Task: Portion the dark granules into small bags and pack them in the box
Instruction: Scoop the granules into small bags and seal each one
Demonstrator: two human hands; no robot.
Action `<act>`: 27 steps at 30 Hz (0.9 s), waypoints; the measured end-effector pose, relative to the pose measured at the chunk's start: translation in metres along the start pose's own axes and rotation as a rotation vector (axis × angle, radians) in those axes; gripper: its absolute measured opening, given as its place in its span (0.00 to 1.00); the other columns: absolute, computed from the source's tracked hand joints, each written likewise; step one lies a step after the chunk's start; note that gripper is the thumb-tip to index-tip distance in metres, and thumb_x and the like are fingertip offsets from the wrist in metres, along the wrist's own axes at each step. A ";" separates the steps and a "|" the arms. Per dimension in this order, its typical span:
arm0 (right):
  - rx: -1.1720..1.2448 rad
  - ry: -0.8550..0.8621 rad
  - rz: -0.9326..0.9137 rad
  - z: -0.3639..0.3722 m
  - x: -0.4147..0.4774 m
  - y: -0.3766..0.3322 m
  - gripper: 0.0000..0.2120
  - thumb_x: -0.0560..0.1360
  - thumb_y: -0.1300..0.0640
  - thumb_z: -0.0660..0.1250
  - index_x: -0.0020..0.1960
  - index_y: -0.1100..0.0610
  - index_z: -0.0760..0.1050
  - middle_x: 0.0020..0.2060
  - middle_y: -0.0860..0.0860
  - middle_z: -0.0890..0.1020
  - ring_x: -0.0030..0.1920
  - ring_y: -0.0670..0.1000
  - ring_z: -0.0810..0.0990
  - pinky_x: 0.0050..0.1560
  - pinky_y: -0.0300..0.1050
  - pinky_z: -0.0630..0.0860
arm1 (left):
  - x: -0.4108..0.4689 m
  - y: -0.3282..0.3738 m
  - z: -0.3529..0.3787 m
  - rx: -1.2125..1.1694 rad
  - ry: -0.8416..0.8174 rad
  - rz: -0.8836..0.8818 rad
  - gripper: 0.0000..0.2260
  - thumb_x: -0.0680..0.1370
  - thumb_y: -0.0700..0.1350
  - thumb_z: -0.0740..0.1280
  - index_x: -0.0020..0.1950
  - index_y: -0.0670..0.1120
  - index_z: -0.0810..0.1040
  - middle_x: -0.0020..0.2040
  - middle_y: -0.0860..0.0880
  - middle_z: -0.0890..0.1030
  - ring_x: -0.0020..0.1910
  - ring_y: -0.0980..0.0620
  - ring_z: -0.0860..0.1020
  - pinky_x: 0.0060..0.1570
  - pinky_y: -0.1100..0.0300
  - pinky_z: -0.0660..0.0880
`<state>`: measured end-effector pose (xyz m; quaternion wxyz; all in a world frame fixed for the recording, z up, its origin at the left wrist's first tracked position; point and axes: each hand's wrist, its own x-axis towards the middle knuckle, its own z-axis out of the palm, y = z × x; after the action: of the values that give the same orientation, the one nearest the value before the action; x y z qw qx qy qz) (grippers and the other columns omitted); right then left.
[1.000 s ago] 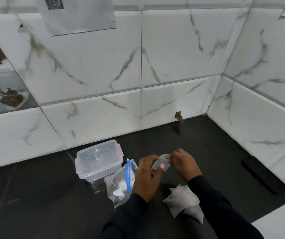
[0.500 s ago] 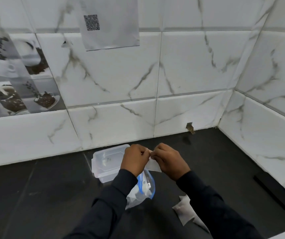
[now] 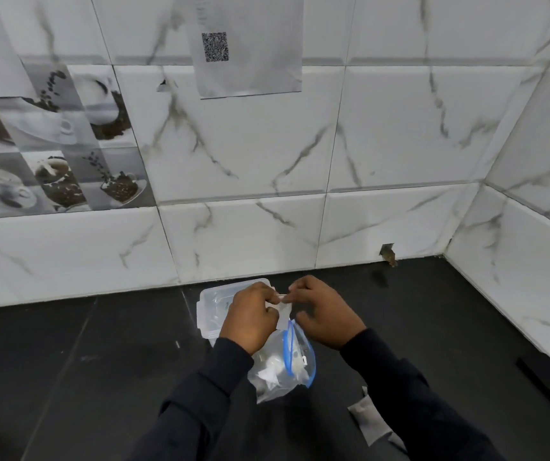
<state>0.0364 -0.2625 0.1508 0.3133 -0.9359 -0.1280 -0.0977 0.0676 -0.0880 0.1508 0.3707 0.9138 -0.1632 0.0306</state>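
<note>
White small bag [image 3: 282, 307], limp, light, likely slippery, pinched at top edge between left hand [image 3: 250, 319] and right hand [image 3: 326, 316], plastic box [image 3: 212, 302] just behind left hand; best gripped at mouth corners

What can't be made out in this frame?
Head view:
- small bag: mostly covered by left hand and right hand; contents unseen.
- plastic box: partly behind left hand; inside unclear.
- zip bag: contents blurred.
- white pouches: partly hidden by right sleeve.
- printed sheet: text too small, top cut off.
</note>
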 end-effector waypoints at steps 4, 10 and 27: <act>0.421 0.183 0.185 -0.008 0.008 0.027 0.16 0.70 0.70 0.66 0.49 0.54 0.84 0.49 0.48 0.83 0.49 0.45 0.83 0.50 0.37 0.77 | -0.013 -0.029 -0.026 -0.078 0.005 -0.085 0.13 0.71 0.34 0.66 0.49 0.47 0.85 0.51 0.58 0.82 0.49 0.60 0.79 0.47 0.77 0.70; 0.119 0.051 0.524 0.023 -0.007 0.099 0.05 0.73 0.60 0.71 0.41 0.55 0.85 0.41 0.51 0.86 0.43 0.48 0.84 0.55 0.48 0.79 | -0.060 -0.107 -0.038 -0.219 -0.078 -0.256 0.03 0.73 0.39 0.75 0.43 0.47 0.87 0.49 0.55 0.85 0.47 0.59 0.83 0.48 0.64 0.80; -0.066 -0.674 0.479 0.133 -0.003 0.077 0.14 0.73 0.52 0.67 0.56 0.57 0.78 0.51 0.51 0.83 0.53 0.51 0.82 0.49 0.39 0.71 | -0.107 -0.135 0.085 -0.599 -0.301 -0.671 0.12 0.71 0.25 0.64 0.39 0.38 0.85 0.25 0.48 0.78 0.21 0.56 0.73 0.27 0.65 0.71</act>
<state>0.0702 -0.2415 0.0025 0.2375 -0.9284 0.0013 0.2857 0.0046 -0.0261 -0.0200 0.5794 0.7633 0.0875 -0.2720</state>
